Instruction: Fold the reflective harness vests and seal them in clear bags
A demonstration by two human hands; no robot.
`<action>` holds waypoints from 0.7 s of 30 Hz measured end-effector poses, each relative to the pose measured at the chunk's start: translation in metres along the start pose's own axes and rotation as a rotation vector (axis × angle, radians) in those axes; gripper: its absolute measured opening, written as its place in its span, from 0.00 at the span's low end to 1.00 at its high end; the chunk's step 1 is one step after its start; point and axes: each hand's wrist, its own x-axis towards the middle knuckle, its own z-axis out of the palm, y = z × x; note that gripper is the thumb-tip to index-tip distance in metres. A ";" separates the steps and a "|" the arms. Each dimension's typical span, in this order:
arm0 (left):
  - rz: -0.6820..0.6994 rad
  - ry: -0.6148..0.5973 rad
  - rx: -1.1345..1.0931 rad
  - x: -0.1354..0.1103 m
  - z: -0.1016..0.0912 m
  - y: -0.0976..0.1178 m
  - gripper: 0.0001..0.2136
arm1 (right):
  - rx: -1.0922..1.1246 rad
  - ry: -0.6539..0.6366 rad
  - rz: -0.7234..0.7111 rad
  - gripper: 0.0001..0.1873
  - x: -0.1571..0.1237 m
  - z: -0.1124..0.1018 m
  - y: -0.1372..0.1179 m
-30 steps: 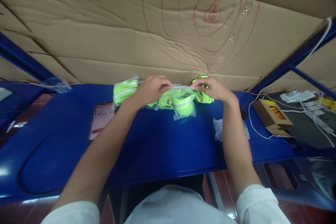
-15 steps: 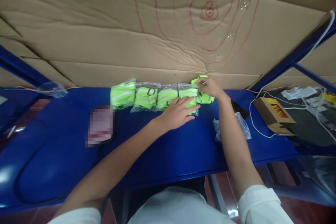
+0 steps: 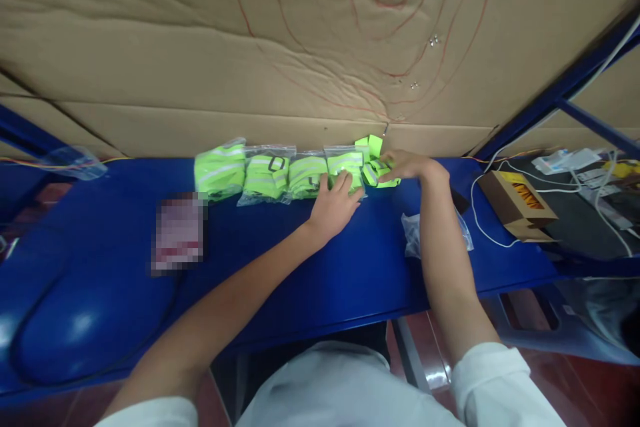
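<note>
Neon yellow-green reflective straps, folded up in clear plastic bags, form a row along the back of the blue table (image 3: pixel 300 280). My left hand (image 3: pixel 336 208) lies with fingers apart over the front of the bagged strap (image 3: pixel 345 161) nearest the right end. At that end sits an unbagged reflective strap (image 3: pixel 371 173), partly folded, with one end sticking up against the cardboard. My right hand (image 3: pixel 406 165) reaches it from the right, thumb and fingers closed on its edge; the fingertips are partly hidden. A black buckle shows on another bagged strap (image 3: pixel 267 177) further left.
Upright cardboard (image 3: pixel 165 80) with red drawn rings backs the table. A blurred-out item (image 3: pixel 179 233) lies at left. Beside my right forearm is a crumpled clear bag (image 3: pixel 413 237). Further right are an open cardboard box (image 3: pixel 517 207), a white cable (image 3: pixel 475 220) and a blue frame post (image 3: pixel 540 93).
My left hand's fingers have drawn in a little over the bagged strap. My right hand has moved down from the loose strap's top to its right side. The view has tilted slightly.
</note>
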 end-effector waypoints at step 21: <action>-0.463 -0.147 -1.381 -0.092 -0.043 0.014 0.24 | -0.200 0.711 0.026 0.23 -0.113 0.063 -0.075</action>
